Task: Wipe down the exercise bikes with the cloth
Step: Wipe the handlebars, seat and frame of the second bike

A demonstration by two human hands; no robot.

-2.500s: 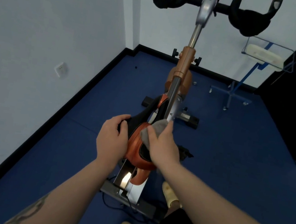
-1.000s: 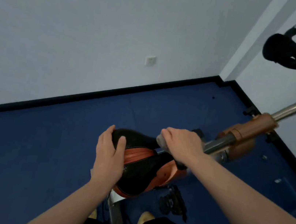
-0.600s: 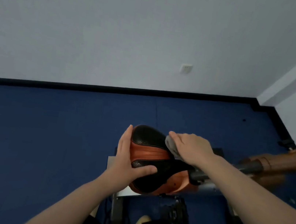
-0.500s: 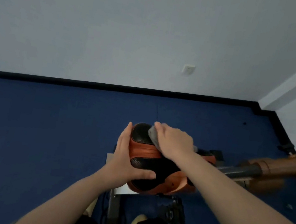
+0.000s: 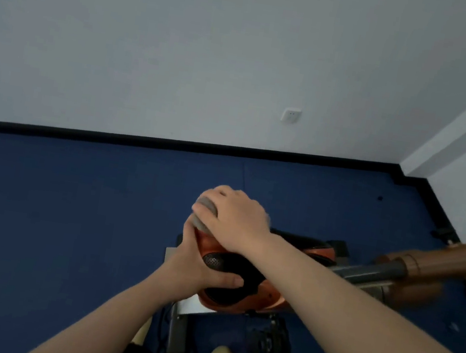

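Right hand (image 5: 235,222) lies curled over the grey cloth (image 5: 204,213), pressing it on the far end of the saddle (image 5: 235,287). Left hand (image 5: 197,267) grips the saddle's left side — thumb across its black top.

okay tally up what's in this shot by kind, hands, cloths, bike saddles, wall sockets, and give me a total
Hands: 2, left hand and right hand
Cloths: 1, grey cloth
Bike saddles: 1, saddle
Wall sockets: 1, socket
Total: 5

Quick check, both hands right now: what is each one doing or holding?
Left hand: grips the rear of the bike saddle, thumb across its top.
Right hand: curled over the grey cloth, pressing it onto the saddle.
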